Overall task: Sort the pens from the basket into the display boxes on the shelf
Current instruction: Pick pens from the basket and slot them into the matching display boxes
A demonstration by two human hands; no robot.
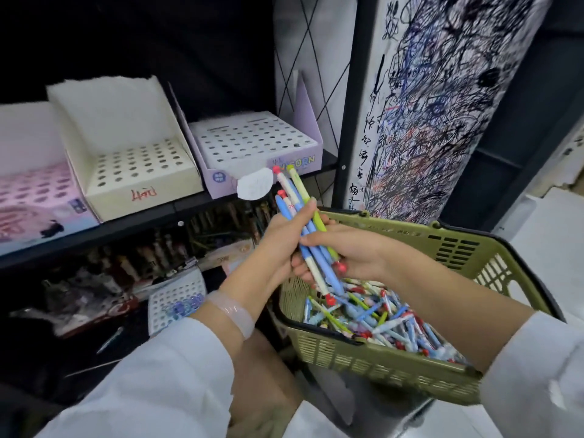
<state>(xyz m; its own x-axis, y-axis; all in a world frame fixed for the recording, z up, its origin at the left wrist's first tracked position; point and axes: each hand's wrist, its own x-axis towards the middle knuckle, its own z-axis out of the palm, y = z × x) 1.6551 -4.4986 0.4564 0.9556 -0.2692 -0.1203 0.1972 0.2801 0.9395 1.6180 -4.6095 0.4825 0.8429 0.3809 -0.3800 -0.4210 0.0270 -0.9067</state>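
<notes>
Left of the basket (395,358), the pink box (34,197), cream box (132,165) and lilac box (252,147) stand on the shelf (151,219), holes open; the left hand (278,245) grips a bundle of pens (303,226) above the basket's near corner; the right hand (344,254), fingers curled, seemingly steadies their lower ends; best square the tips, then feed one pen per hole; loose pens fill the basket.

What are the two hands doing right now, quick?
Left hand: grips a bunch of pens above the basket.
Right hand: fingers curled round the lower part of that same bunch.
</notes>
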